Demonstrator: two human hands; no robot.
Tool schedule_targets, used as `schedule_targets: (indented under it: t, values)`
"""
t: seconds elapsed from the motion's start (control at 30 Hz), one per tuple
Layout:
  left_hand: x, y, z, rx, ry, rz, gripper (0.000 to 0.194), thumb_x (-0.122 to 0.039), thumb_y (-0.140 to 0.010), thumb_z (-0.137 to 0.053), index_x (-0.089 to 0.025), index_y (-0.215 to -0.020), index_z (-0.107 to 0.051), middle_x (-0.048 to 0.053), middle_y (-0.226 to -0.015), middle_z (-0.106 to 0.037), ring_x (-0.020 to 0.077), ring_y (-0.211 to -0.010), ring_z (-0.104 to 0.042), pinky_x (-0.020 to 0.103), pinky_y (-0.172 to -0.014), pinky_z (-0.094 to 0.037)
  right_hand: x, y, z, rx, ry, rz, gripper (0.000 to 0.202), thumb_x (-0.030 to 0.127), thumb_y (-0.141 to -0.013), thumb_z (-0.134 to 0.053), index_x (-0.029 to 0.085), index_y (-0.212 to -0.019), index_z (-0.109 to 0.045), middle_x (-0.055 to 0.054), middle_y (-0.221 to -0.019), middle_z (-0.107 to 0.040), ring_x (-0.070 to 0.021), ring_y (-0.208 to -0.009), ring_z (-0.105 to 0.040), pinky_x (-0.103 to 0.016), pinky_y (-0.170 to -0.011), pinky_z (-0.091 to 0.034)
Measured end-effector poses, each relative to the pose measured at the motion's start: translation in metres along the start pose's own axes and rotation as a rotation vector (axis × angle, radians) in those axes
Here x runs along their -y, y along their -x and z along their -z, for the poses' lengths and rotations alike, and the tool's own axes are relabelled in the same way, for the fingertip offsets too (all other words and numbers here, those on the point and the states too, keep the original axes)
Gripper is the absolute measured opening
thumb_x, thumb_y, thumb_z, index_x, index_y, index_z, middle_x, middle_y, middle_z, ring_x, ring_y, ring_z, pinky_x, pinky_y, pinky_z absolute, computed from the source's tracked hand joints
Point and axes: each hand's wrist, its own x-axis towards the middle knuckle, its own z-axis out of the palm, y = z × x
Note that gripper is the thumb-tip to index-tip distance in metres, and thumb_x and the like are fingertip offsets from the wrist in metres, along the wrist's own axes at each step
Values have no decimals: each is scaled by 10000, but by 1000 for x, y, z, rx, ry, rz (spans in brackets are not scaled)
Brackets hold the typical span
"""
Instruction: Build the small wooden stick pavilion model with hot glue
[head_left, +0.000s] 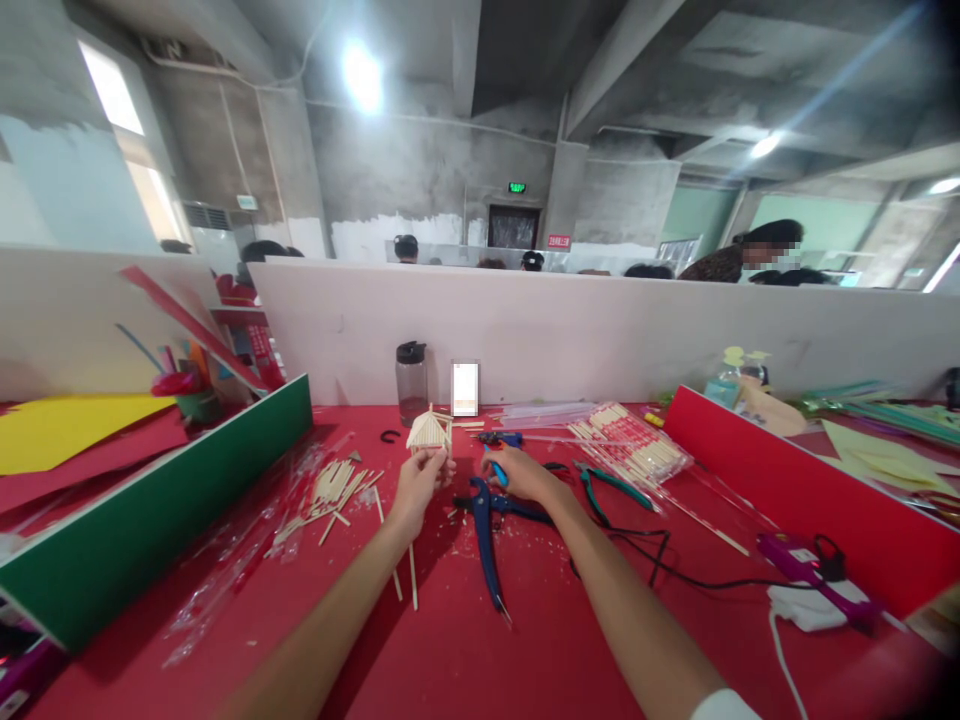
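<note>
My left hand (421, 485) is closed at the lower edge of a small house model (429, 430) built from pale wooden sticks, with a peaked roof. The fingers cover the model's lower part. To its right, my right hand (521, 472) is curled round a slim bright blue tool (495, 468); its kind is not clear. Just below both hands lie dark blue-handled cutting pliers (484, 540), spread apart on the red table (450, 660). Two long sticks (412, 580) lie beneath my left wrist. A small blue and black tool (501, 438) rests beyond my right hand.
Loose cut sticks (337, 490) are piled on the left, near clear plastic wrap (217, 590). Rightward lie green-handled pliers (615, 490), packed sticks (630, 440), a black cable (697, 580) and a purple power strip (817, 580). A bottle (412, 385) stands behind; green (172, 510) and red (802, 500) boards flank the table.
</note>
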Motion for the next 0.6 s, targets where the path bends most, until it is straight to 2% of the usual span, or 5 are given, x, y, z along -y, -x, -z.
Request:
schedule_targets:
  t: [0.17,0.27,0.4,0.6]
  values:
    - [3,3,2,32,-54,3,457,-555,-636,-764,-143,-772,-619,19,-705,-668,101,-584,-593,197,-543,-429,17,8,15,-218,-202,15,204,156,-815,-623,217,-1010,-625,-35,-949,-705,-172,-853,-652,-268,-781,-462]
    - [6,5,2,67,-77,3,436,-534,-655,-762,-155,-811,-615,5,-700,-664,94,-566,-575,192,-536,-416,35,18,20,-270,-392,50,167,258,-842,-632,215,-1000,-601,-10,-890,-689,-159,-802,-650,-262,-758,-478]
    - [4,11,-3,123,-97,-2,405,-521,-694,-744,-161,-816,-604,-18,-659,-628,79,-536,-533,182,-530,-402,53,28,12,-328,-586,20,200,358,-845,-651,216,-975,-595,-10,-873,-684,-171,-800,-663,-279,-746,-501]
    - [-4,24,-14,186,-99,-98,367,-512,-747,-709,-172,-807,-583,-35,-655,-576,90,-556,-545,192,-548,-435,60,26,-6,-433,-707,-47,246,392,-797,-712,223,-923,-584,5,-816,-661,-168,-730,-651,-294,-722,-523]
